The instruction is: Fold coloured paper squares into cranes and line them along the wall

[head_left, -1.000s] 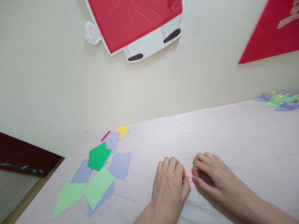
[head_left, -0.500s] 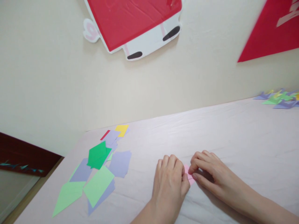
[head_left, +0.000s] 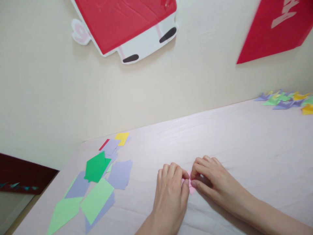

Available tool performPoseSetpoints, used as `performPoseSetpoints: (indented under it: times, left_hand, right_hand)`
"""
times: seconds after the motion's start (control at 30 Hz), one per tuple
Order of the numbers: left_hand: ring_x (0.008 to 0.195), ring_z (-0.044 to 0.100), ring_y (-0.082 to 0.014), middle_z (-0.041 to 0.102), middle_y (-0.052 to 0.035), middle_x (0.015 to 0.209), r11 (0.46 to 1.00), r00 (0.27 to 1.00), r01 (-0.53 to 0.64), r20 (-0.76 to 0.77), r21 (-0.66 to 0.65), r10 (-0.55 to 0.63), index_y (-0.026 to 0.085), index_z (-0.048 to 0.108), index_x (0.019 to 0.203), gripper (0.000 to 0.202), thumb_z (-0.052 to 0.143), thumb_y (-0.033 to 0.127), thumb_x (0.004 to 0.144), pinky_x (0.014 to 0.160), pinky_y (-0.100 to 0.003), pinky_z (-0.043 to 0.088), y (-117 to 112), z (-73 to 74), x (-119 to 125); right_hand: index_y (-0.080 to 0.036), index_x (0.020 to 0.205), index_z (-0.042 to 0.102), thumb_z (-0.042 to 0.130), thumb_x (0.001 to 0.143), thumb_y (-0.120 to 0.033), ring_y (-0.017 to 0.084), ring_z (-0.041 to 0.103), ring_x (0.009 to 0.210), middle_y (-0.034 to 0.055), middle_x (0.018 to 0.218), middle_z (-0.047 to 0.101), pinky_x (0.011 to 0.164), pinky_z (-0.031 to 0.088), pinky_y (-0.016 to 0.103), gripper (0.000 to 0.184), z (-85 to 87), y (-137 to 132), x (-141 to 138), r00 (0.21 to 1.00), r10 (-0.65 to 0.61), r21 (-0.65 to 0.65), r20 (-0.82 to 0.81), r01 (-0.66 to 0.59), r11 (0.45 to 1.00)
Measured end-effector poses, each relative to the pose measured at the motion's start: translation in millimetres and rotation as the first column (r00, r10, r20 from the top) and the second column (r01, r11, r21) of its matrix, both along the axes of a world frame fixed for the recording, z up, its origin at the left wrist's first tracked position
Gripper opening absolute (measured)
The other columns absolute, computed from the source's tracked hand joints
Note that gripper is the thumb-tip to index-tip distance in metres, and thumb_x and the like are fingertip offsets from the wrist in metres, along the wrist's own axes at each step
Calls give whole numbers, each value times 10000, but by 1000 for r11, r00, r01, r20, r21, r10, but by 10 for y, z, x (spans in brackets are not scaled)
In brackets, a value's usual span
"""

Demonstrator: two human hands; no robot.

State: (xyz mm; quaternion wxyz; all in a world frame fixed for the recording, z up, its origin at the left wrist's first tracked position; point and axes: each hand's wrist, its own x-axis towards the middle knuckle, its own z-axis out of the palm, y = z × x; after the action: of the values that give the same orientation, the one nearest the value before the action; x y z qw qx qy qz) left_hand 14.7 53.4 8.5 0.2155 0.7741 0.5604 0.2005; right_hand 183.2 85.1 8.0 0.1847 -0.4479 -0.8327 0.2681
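A small piece of pink paper (head_left: 192,190) with crease lines lies on the pale cloth-covered table, mostly hidden by my fingers. My left hand (head_left: 171,192) is closed over its left side, thumb and index finger pinching it. From the right, my right hand (head_left: 212,178) pinches the same paper, thumb and fingertips close together. The tips of both hands nearly meet over the paper. How it is folded underneath them cannot be made out.
Loose paper sheets in light green (head_left: 97,200), dark green (head_left: 97,166), lilac (head_left: 120,174) and yellow (head_left: 122,138) lie to the left. Several folded paper shapes (head_left: 285,99) are heaped at the far right by the wall. Red decorations (head_left: 132,23) hang on the wall.
The view has turned slightly right, so everything sits further left in it. My left thumb and index finger have drawn into a tighter pinch near the right hand's fingertips.
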Motion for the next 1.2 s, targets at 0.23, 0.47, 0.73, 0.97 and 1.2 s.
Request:
performPoseSetpoints:
  times: [0.23, 0.47, 0.73, 0.97, 1.2]
  left_hand:
    - [932, 474, -231, 556, -42, 986, 999, 999, 44, -4, 10, -44, 230, 494, 934, 191, 410, 63, 892, 806, -386, 357, 10, -51, -39]
    - [914, 467, -237, 553, -56, 979, 998, 999, 41, -7, 46, -41, 227, 494, 939, 209, 377, 63, 882, 791, -397, 358, 12, -103, -23]
    - [919, 463, -244, 544, -49, 978, 999, 1000, 17, -2, 50, -17, 221, 497, 940, 216, 422, 50, 830, 797, -400, 340, -3, -102, 2]
    - [934, 465, -244, 547, -52, 983, 1000, 1000, 16, 20, 6, -16, 226, 481, 931, 220, 417, 47, 820, 807, -412, 343, -2, -69, 1]
    - [939, 471, -234, 560, -26, 970, 999, 998, -32, 47, -13, 33, 227, 490, 902, 190, 465, 53, 832, 819, -415, 336, -3, -26, 24]
  right_hand:
    - [-190, 777, 572, 593, 858, -78, 202, 492, 835, 16, 845, 582, 779, 345, 366, 140, 24, -4, 10, 1000, -16, -5, -17, 16, 1000]
    - [-198, 790, 569, 615, 815, -53, 199, 485, 842, 7, 850, 579, 777, 342, 357, 153, 26, -14, 13, 999, -33, -26, -40, 32, 999]
    - [-186, 783, 539, 587, 841, -62, 192, 477, 815, 5, 838, 561, 768, 331, 365, 146, 8, -26, -5, 1000, -21, -25, -12, 21, 999]
    - [-198, 776, 503, 551, 861, -71, 192, 466, 801, 9, 826, 554, 741, 340, 357, 160, -2, -37, -15, 999, -33, -18, 6, 33, 999]
    - [-216, 774, 501, 541, 881, -145, 201, 476, 788, 13, 804, 564, 720, 342, 354, 134, -21, -36, -45, 998, -56, 2, 5, 56, 998]
